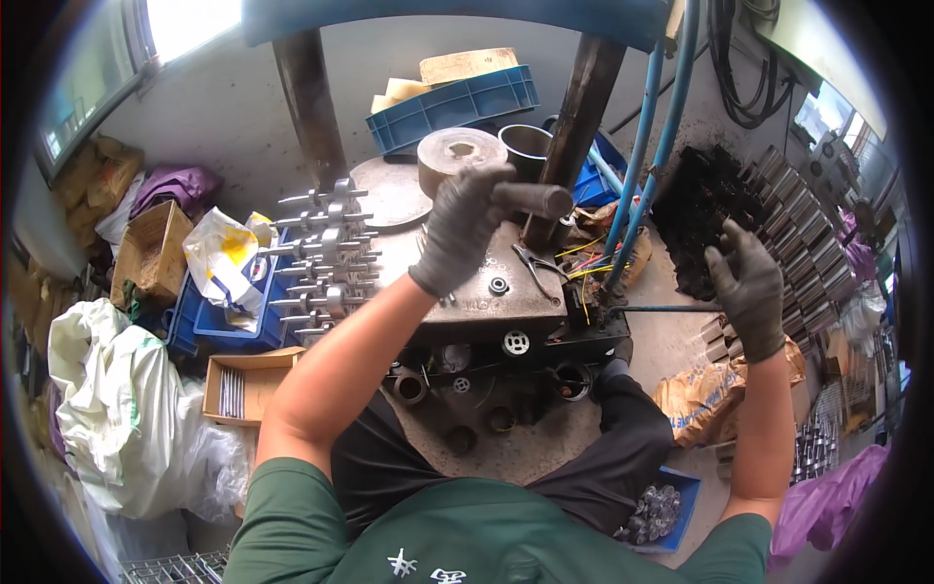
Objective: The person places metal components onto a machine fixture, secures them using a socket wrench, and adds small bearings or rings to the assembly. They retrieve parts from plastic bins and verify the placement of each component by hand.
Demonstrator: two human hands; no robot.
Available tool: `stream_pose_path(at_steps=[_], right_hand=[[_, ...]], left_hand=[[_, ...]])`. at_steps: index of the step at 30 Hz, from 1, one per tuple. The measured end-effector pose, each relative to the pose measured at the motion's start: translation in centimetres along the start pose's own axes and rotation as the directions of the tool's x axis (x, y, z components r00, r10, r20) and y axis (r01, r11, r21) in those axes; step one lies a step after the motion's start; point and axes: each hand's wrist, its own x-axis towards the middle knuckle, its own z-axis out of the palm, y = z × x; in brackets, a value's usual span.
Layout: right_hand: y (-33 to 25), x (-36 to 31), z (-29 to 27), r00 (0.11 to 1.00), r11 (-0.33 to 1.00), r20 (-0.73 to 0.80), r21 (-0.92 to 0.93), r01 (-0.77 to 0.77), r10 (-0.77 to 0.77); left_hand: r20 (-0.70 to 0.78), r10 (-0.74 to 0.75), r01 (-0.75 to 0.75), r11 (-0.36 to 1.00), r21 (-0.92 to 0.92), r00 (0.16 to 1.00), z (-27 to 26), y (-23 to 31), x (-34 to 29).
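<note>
My left hand [459, 232], in a dark grey work glove, is closed around a short round metal bar [535, 199] above the metal work table [457, 310]. The bar's blunt end points right. My gloved right hand [751, 292] is raised at the right, fingers apart, with nothing visible in it; it is nearest to stacked shiny metal cylinders [803, 234]. Below the bar, a small metal ring [499, 285] lies on the table beside pliers [538, 273]. Several rotors on shafts [336, 248] stand in rows along the table's left side.
Behind my left hand sits a thick round metal block [449, 156]. Steel posts [591, 107] and blue hoses [650, 146] rise at the back. A blue crate [452, 110] stands behind. Left are a cardboard box [248, 389] and white sack [122, 399]; right, a paper bag [715, 399].
</note>
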Motion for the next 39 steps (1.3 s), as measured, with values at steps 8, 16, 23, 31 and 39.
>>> stream_pose_path(at_steps=[8,16,23,31,39], right_hand=[[-5.4,-14.4,-2.4,0.861,0.89,0.255,-0.003,0.457,-0.441],[-7.3,-13.0,9.7,0.806,0.781,0.16,0.413,0.469,-0.569],[-4.7,-16.4,21.2,0.696,0.828,0.505,0.506,0.24,-0.51],[-5.3,-17.1,22.6,0.47,0.842,0.709,0.512,0.171,-0.527],[-5.2,-17.6,21.6,0.398,0.872,0.776,0.439,0.216,-0.489]], left_hand=[[0.053,-0.88,0.814,0.413,-0.408,0.473,2.3,2.1,-18.1],[0.09,-0.995,0.813,-0.079,-0.576,-0.033,2.1,-0.4,-19.1],[0.037,-0.998,0.818,-0.055,-0.572,-0.041,2.1,-2.0,-20.0],[0.073,-0.967,0.97,0.241,-0.034,0.243,1.2,0.6,-24.3],[0.272,-0.695,0.515,0.692,0.506,0.666,-2.3,7.4,-20.7]])
